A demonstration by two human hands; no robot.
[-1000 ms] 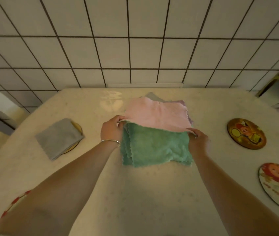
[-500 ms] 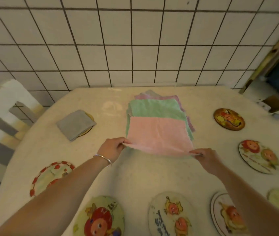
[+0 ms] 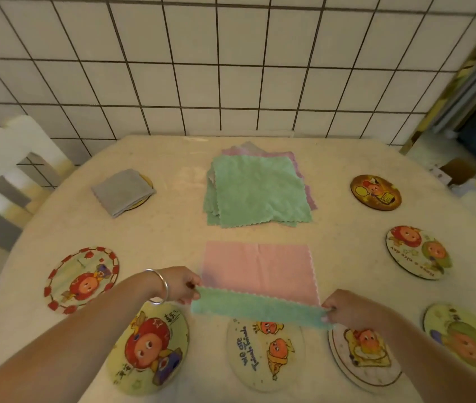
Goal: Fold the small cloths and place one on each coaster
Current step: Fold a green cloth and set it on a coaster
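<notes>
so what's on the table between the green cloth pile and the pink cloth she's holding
Nothing: in the head view, bare table separates the stacked green cloths from the pink cloth.

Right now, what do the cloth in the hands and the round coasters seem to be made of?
The pink cloth, green on its turned-up near edge, looks like soft microfibre: fuzzy, matte, with a scalloped edge. The coasters, such as the nearest one, look like stiff board or wood with printed, slightly glossy cartoon tops; which material is unclear.

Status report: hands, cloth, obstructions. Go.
Left hand and right hand pinch pink cloth, near edge raised. Gray cloth on one coaster. Nothing blocking.
</notes>
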